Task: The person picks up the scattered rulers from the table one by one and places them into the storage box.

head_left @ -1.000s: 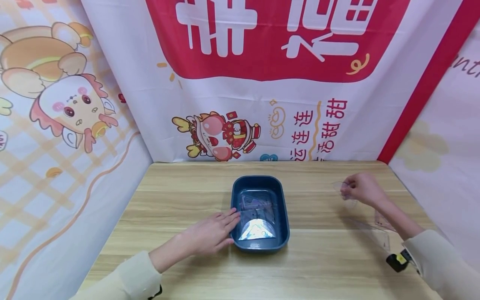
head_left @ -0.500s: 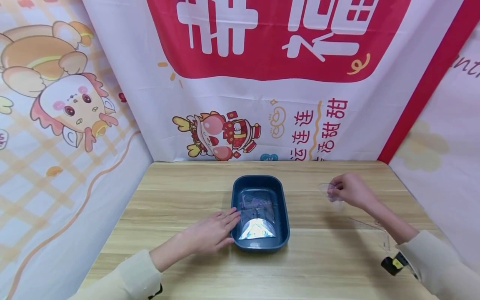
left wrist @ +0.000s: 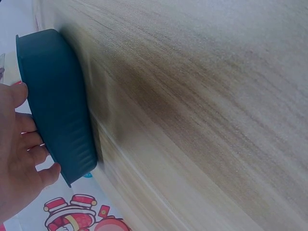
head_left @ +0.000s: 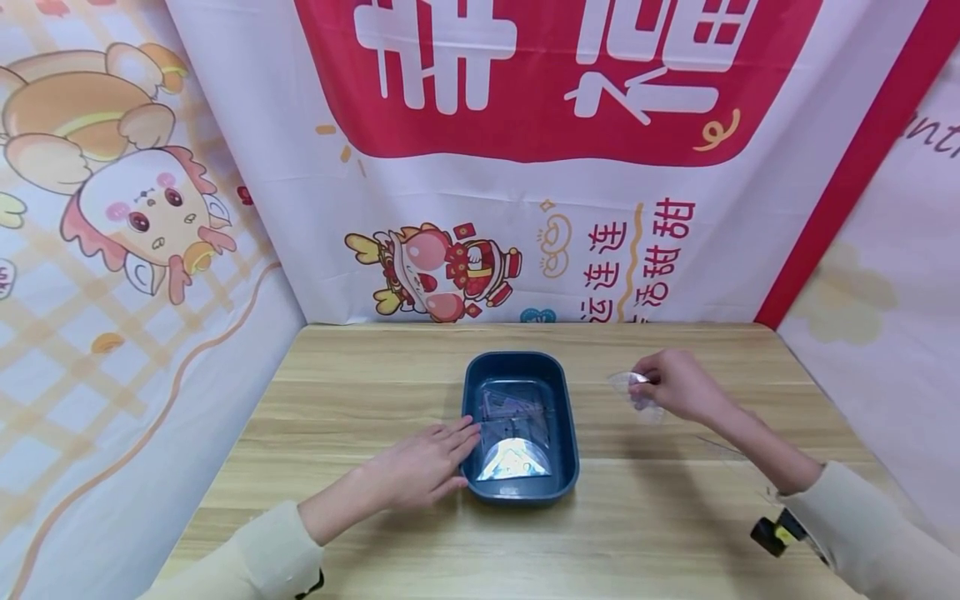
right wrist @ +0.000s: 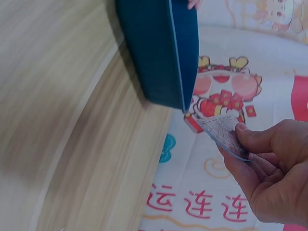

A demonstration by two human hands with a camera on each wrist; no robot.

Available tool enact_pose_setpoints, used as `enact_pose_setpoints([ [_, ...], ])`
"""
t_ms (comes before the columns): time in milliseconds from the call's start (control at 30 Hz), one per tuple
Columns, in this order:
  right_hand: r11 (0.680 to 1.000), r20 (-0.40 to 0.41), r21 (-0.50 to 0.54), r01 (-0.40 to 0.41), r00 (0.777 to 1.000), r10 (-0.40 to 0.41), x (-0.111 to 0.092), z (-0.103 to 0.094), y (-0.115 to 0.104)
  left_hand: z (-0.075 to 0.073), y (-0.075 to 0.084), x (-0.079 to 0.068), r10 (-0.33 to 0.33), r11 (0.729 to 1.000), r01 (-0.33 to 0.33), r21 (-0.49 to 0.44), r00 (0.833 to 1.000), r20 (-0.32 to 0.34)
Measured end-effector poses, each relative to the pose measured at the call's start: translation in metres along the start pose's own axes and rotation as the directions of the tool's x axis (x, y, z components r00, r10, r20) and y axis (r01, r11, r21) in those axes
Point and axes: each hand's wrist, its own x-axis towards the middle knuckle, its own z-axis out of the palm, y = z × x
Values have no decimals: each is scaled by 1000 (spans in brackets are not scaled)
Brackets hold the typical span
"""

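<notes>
Wood-grain table [head_left: 360, 392] filled the booth floor, with cartoon banners [head_left: 480, 167] behind. Nearest, the left hand [head_left: 423, 467] lay flat, its straight fingers [head_left: 461, 435] pressed against the left wall of a blue tray [head_left: 566, 417]. Clear plastic pieces [head_left: 517, 433] lay inside the tray. Farther right, the right hand [head_left: 675, 385] hovered above the table, pinching what looked like a clear protractor [right wrist: 226, 134] between thumb and fingertips, apart from the tray
</notes>
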Motion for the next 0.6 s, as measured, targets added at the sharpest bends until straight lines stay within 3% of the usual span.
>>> enact_pose_setpoints([
  [133, 1000, 29, 10, -12, 1000, 12, 2, 3, -11, 0, 0, 0, 2, 1000, -2, 2, 1000, -2],
  [600, 995, 135, 62, 83, 987, -91, 13, 19, -47, 0, 0, 1, -6, 1000, 6, -6, 1000, 1],
])
